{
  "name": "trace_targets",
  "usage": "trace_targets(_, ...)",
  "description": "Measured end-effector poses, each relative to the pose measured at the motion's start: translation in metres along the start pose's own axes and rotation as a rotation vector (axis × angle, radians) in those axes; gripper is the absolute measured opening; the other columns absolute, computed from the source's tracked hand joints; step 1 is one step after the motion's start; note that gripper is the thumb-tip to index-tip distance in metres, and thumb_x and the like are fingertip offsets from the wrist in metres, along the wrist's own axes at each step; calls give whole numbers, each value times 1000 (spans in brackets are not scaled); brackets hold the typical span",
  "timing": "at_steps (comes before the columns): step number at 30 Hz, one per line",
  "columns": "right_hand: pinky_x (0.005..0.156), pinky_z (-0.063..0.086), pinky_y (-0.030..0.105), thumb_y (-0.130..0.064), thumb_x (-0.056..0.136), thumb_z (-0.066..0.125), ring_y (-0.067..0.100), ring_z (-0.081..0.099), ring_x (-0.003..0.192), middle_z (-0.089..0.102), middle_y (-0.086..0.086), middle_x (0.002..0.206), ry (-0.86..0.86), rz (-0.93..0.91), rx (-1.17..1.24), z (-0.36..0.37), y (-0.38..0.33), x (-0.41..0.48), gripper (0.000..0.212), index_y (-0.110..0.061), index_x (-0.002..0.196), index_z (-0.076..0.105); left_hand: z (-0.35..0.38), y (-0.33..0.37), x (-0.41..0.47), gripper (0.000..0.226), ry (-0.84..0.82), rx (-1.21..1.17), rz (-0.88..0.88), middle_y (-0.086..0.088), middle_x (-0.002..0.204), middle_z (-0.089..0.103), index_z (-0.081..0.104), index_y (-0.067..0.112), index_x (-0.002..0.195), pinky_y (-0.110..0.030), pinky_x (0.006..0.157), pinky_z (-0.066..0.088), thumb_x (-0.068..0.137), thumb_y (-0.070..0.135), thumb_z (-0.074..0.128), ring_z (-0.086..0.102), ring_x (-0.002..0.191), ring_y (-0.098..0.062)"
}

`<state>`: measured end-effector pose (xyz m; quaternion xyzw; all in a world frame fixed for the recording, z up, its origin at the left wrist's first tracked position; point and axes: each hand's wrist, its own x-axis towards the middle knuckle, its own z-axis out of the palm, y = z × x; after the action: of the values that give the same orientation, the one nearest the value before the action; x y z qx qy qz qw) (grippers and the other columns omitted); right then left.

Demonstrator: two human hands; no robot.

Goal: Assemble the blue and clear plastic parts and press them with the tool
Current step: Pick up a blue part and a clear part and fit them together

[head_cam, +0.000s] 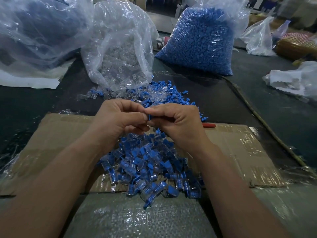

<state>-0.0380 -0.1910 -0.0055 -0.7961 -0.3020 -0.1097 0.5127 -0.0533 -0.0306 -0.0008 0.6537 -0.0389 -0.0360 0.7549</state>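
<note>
My left hand point(118, 117) and my right hand point(176, 121) meet above the cardboard, fingertips pinched together on one small blue part point(149, 117). Whether a clear part is also held there is hidden by the fingers. Below the hands lies a heap of joined blue-and-clear pieces point(149, 169) on the cardboard sheet point(56, 134). Beyond the hands, loose blue parts point(173, 95) and loose clear parts point(89, 97) are scattered on the dark table. A red-handled tool point(208, 125) shows partly behind my right hand.
An open bag of clear parts point(118, 54) stands at the back centre and a full bag of blue parts point(200, 42) to its right. A large plastic bag point(37, 31) fills the back left. More bags point(295, 79) lie at the right.
</note>
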Motion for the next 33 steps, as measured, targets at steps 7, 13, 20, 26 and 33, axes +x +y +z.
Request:
trace_targets(7, 85, 49, 14, -14, 71, 77, -3, 62, 90, 62, -16, 94, -70, 115, -116, -12, -7, 3, 45, -16, 114, 63, -1, -1, 1, 11, 14, -28, 23, -7, 56, 65, 64, 6, 66, -18, 46, 50, 56, 9, 66, 63, 49, -15)
trace_targets(13, 71, 33, 5, -32, 69, 77, -13, 50, 85, 58, -22, 95, -130, 490, -441, -63, 8, 0, 46, -29, 113, 62, -9, -2, 4, 5, 78, -69, 39, -4, 59, 66, 67, 13, 62, -19, 49, 51, 57, 12, 67, 65, 53, -15)
trace_targets(20, 90, 35, 33, -46, 56, 82, 8, 34, 106, 38, -13, 115, -507, 714, -617, -61, 17, -3, 89, -35, 134, 39, -10, -3, 6, 6, 61, -83, 36, -3, 59, 66, 67, 12, 64, -18, 49, 51, 57, 12, 67, 66, 55, -15)
trace_targets(26, 74, 39, 27, -43, 59, 81, 5, 45, 89, 43, -20, 90, -405, 677, -620, -56, 14, 0, 68, -30, 121, 55, -9, -3, 5, 14, 51, -78, 26, -2, 59, 66, 61, 6, 72, -18, 50, 51, 60, 11, 64, 66, 56, -14)
trace_targets(33, 53, 32, 25, -23, 72, 66, 11, 47, 69, 52, -9, 76, -297, 535, -834, -43, 11, 1, 18, -27, 88, 59, -8, -2, 4, 15, 88, -117, 33, -2, 56, 66, 57, 4, 74, -16, 49, 51, 61, 8, 60, 66, 55, -14)
